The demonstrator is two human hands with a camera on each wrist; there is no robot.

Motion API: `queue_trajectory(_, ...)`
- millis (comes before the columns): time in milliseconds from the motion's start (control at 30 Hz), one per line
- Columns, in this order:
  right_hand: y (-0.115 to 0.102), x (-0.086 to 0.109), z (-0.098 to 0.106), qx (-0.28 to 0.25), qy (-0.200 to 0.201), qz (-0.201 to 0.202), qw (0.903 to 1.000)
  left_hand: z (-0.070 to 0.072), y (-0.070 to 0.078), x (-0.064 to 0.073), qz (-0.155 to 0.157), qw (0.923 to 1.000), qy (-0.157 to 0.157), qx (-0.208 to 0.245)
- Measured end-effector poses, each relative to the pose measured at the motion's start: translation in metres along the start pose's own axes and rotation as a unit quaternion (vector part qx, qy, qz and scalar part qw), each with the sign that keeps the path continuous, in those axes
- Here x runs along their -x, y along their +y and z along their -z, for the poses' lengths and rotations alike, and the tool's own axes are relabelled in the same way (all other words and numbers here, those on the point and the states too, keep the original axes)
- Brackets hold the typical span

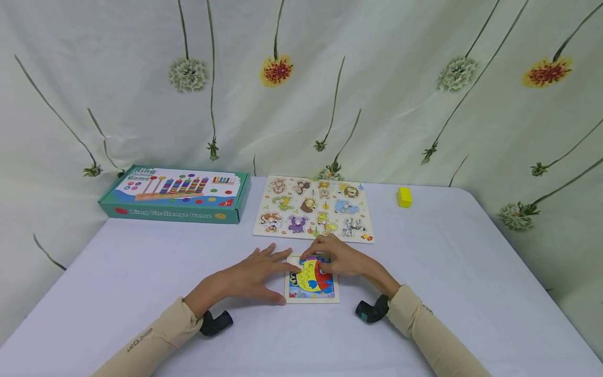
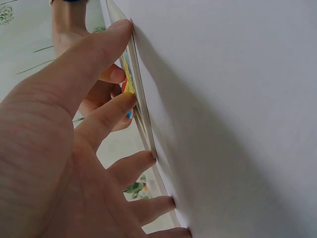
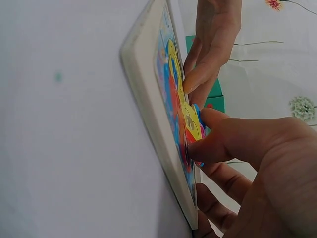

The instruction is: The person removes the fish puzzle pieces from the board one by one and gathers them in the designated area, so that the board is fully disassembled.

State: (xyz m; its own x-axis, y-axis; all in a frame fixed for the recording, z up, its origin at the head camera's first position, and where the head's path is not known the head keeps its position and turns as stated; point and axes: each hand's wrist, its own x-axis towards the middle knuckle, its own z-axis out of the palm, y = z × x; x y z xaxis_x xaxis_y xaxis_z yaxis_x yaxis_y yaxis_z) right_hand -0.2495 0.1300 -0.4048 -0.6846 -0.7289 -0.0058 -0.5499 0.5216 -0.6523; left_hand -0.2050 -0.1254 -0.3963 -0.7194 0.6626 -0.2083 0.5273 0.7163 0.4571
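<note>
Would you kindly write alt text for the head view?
A person's right hand pinches a piece at a small fish puzzle, while the spread left hand touches its left side. Behind it on the white table are a green game box, an animal board and a yellow block.

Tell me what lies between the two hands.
In the head view, the fish puzzle lies between the left hand and the right hand, both overlapping its edges.

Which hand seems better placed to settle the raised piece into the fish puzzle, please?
Probably the right hand: it pinches the raised piece, while the left hand touches the fish puzzle.
</note>
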Motion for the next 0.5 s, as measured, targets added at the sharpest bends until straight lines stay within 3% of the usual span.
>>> queue_trajectory(500, 0.003, 0.0016, 0.0012, -0.038, -0.006, 0.012, 0.9992, 0.0007, 0.0009, -0.0003, 0.006, 1.0, 0.0, 0.003)
